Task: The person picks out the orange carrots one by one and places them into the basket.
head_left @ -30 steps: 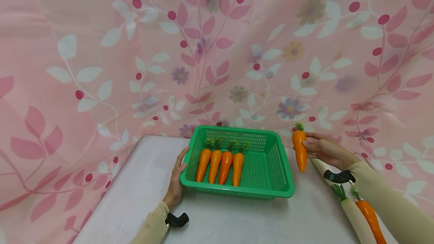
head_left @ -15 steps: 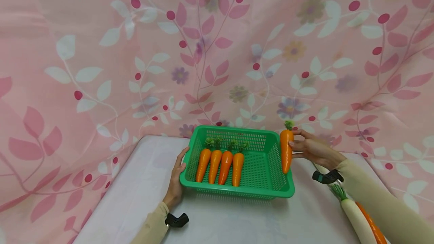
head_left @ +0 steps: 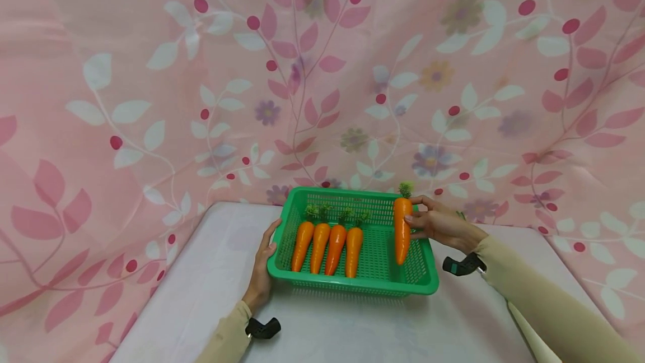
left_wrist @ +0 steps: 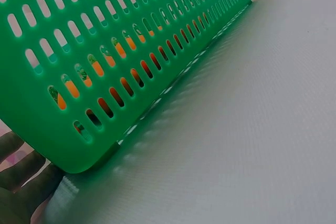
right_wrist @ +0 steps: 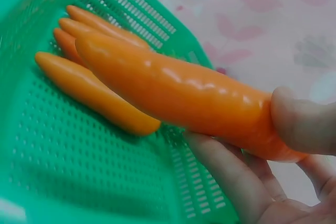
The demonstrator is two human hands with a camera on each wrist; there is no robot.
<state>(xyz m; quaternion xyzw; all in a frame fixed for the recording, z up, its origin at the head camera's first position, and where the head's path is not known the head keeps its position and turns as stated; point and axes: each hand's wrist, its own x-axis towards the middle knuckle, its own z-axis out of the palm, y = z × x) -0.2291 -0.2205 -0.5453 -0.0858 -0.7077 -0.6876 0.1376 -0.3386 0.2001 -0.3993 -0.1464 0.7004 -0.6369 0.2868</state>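
My right hand (head_left: 443, 227) pinches an orange carrot (head_left: 402, 231) with a green leafy top between thumb and fingers. In the head view this carrot overlaps the right part of a green slotted plastic basket (head_left: 353, 283), its tip pointing down. Several other carrots (head_left: 336, 248) lie side by side in the basket's left half, tops toward the back. The right wrist view shows the held carrot (right_wrist: 184, 95) large, in front of the ones in the basket. At the basket's left side, my left hand (head_left: 260, 273) rests with fairly straight fingers (left_wrist: 23, 174) against the outer wall.
A white cloth-covered table (head_left: 353, 329) lies under the basket, with a pink floral curtain (head_left: 322, 99) hanging behind. Part of a white radish (head_left: 529, 329) shows beside the right sleeve (head_left: 544, 296), which hides the rest.
My right hand has carried the carrot leftward, from outside the basket's right side to over its right part. My left hand and the basket have stayed in place.
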